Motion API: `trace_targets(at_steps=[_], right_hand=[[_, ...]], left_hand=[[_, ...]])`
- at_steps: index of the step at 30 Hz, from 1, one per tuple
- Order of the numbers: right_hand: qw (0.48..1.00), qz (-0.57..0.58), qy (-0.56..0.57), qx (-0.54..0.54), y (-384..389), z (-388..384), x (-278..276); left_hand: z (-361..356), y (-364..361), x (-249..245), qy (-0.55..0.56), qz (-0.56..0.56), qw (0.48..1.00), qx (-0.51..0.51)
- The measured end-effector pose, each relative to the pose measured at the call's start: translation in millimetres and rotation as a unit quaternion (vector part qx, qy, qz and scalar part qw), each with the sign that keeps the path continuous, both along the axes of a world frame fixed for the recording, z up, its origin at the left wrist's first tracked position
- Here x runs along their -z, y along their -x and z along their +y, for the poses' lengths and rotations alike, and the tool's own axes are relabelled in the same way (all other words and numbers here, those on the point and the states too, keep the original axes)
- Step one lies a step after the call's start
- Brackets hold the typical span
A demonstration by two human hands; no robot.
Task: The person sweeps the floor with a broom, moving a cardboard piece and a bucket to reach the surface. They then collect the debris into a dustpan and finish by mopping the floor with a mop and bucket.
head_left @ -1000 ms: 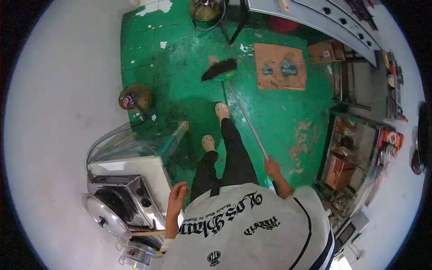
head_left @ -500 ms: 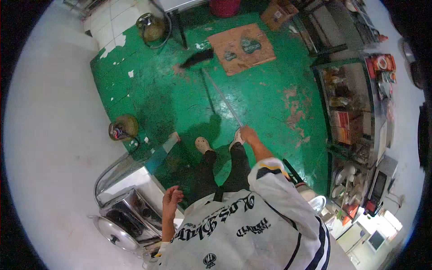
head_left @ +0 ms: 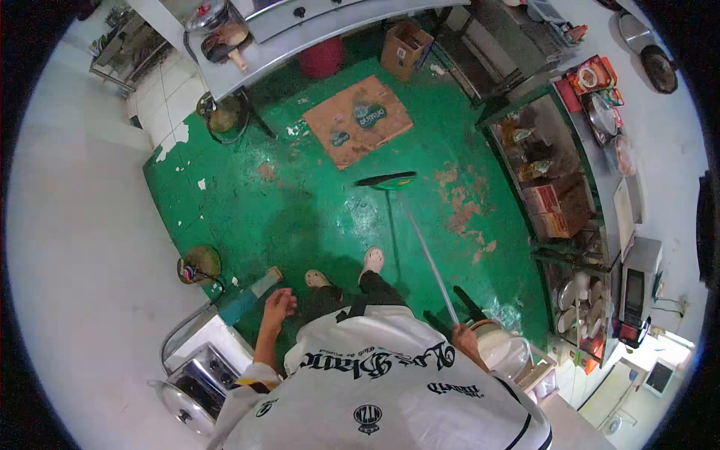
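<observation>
My right hand (head_left: 466, 343) is wrapped round the upper end of a broom's long pale handle (head_left: 429, 259). The broom head (head_left: 386, 180), dark with green and a touch of orange, is over the green floor ahead of my feet, just short of the flattened cardboard (head_left: 358, 124). Free of any object, my left hand (head_left: 280, 303) hangs at my left side with loosely bent fingers, near a flat pale-and-teal piece (head_left: 255, 294) whose kind I cannot make out.
Gas cylinders (head_left: 201, 265) (head_left: 223, 114) stand along the left, a steel counter (head_left: 300, 41) across the back. A red bucket (head_left: 322, 58) and a cardboard box (head_left: 406, 51) sit beneath it. Shelves (head_left: 551, 165) line the right. A pot (head_left: 499, 346) is near my right hand.
The broom head has swung from the left of the cardboard to its near right side. My right hand has moved right and back towards my body, still holding the handle. The view has shifted.
</observation>
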State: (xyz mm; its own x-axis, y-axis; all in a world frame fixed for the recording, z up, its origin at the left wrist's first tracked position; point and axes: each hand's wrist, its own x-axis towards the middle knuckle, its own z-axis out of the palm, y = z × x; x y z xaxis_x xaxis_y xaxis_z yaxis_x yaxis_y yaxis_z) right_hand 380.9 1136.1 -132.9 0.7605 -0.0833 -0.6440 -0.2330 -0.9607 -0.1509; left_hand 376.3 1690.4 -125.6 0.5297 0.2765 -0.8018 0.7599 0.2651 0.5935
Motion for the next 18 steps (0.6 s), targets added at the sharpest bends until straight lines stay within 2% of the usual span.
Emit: trace_targets(at_steps=[2,4,5,8,9,11,12,13,15,16,18], right_hand=[[0.999,-0.022,-0.005,0.041,-20,-6,6],[0.994,-0.033,0.001,0.101,-34,-19,38],[0.992,-0.103,0.063,0.029,-35,-27,60],[0.986,-0.14,-0.011,0.086,-69,-27,76],[0.987,-0.047,0.041,0.147,-87,-23,73],[0.984,-0.032,0.012,0.174,-109,-14,60],[0.981,-0.026,-0.003,0.192,-120,-6,55],[0.96,0.016,-0.075,0.269,-135,3,37],[0.941,0.073,-0.074,0.321,-156,15,39],[0.951,0.089,-0.001,0.297,-170,13,54],[0.991,0.037,0.015,0.124,-200,18,72]], left_hand=[[-2,-35,8,-0.015,0.014,1.0,0.006],[-2,-69,18,-0.006,0.0,1.0,-0.004],[0,-86,26,-0.001,-0.008,1.0,-0.009],[12,-137,59,0.0,-0.04,0.999,-0.03],[14,-163,59,0.015,-0.04,0.998,-0.054],[17,-216,66,0.043,-0.037,0.993,-0.101],[21,-243,83,0.056,-0.022,0.993,-0.1],[22,-269,106,0.071,-0.008,0.992,-0.1],[28,-325,168,0.078,0.031,0.994,-0.07],[26,-354,207,0.072,0.053,0.995,-0.042],[22,-387,266,0.051,0.097,0.994,0.017]])
